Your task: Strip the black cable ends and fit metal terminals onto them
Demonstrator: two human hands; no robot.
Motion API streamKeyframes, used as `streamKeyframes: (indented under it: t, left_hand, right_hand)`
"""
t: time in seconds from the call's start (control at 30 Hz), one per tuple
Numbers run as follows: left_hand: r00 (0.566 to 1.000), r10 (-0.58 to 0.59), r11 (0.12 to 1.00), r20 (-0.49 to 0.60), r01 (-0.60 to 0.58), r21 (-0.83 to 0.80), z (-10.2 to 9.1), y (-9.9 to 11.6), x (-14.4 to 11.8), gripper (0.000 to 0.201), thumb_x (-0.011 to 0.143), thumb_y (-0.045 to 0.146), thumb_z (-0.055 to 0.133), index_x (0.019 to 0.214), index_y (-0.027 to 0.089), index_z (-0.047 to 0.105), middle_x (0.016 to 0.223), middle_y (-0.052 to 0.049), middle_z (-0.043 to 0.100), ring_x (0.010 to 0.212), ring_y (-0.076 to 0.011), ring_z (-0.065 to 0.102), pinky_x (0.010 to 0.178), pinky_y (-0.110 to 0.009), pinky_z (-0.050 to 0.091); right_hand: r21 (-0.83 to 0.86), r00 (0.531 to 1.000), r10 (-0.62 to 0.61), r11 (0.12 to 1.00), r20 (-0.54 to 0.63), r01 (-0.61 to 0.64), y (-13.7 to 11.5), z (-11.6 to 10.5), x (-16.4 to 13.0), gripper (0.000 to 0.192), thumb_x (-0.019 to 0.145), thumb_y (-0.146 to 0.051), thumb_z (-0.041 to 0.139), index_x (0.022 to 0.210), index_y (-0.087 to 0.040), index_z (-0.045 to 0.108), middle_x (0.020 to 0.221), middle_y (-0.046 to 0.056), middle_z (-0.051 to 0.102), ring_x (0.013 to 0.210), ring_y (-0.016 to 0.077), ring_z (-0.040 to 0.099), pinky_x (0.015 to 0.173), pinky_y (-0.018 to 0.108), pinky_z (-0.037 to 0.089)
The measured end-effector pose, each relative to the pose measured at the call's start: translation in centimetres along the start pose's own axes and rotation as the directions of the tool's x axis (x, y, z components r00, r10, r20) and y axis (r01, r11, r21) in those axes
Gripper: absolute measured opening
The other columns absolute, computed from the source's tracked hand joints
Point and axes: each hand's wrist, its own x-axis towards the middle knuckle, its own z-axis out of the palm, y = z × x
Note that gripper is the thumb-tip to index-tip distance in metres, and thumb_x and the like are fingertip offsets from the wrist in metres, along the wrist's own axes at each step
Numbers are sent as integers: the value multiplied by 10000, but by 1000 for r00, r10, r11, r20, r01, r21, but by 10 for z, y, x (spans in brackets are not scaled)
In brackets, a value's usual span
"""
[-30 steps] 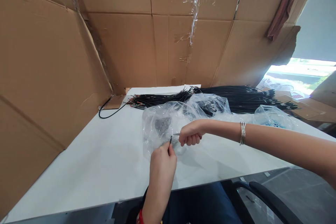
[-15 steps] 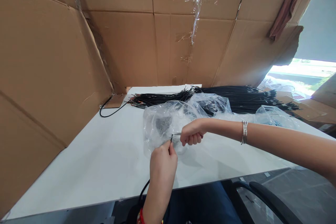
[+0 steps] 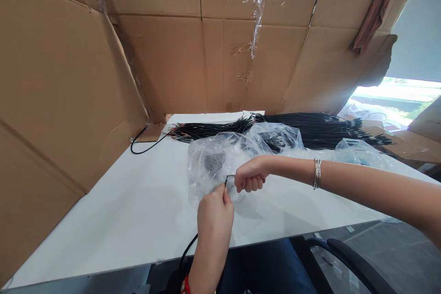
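My left hand (image 3: 214, 211) pinches the tip of a thin black cable (image 3: 188, 251) that trails down past the table's front edge. My right hand (image 3: 250, 175) is closed around a small metal tool (image 3: 230, 176) whose tip meets the cable end just above my left fingers. Both hands hover over a crumpled clear plastic bag (image 3: 220, 161) lying on the white table (image 3: 138, 211). A silver bracelet (image 3: 317, 173) circles my right wrist.
A long pile of black cables (image 3: 310, 126) lies across the back of the table, with a loose black cable (image 3: 143, 144) at the left. Cardboard walls (image 3: 69, 78) enclose the left and back. A second plastic bag (image 3: 358, 152) sits right; a chair arm (image 3: 358, 266) lies below.
My hands stayed nearly still. The black cable now shows hanging below my left hand at the table edge, and the tool tip has closed in on the cable end.
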Motion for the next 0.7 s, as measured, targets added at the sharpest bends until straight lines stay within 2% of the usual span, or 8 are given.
streamKeyframes:
  t: [0.2,0.37,0.5,0.7]
  left_hand:
    - [1000,-7,999,28,5,49,1,2,1,262,923,158,458,923,205,716,726,-69,736,660,-205,661,550,-283,288]
    - [998,0,995,57,-5,95,2,2,1,272,919,143,452,860,197,711,722,-70,733,672,-210,671,537,-291,276]
    - [998,-1,992,63,-7,126,3,2,2,272,919,148,452,854,196,712,734,-75,737,691,-214,678,542,-293,281]
    - [998,-14,990,68,5,143,1,1,1,302,929,165,437,1040,198,717,772,-76,751,721,-221,689,549,-283,321]
  right_hand:
    - [19,1000,13,1000,5,-13,3,2,6,218,961,-321,566,1065,-133,600,892,21,625,634,102,592,529,228,512]
    - [28,1000,21,999,-2,-21,7,6,13,253,956,-328,572,1125,-140,594,1005,53,637,761,146,635,636,294,555]
    - [26,1000,22,999,-7,-22,8,4,12,252,956,-324,574,1125,-140,595,1007,53,638,764,147,637,637,295,556]
    - [12,1000,2,1000,-24,-1,7,3,4,238,957,-320,572,1107,-137,597,972,44,637,723,133,627,604,273,547]
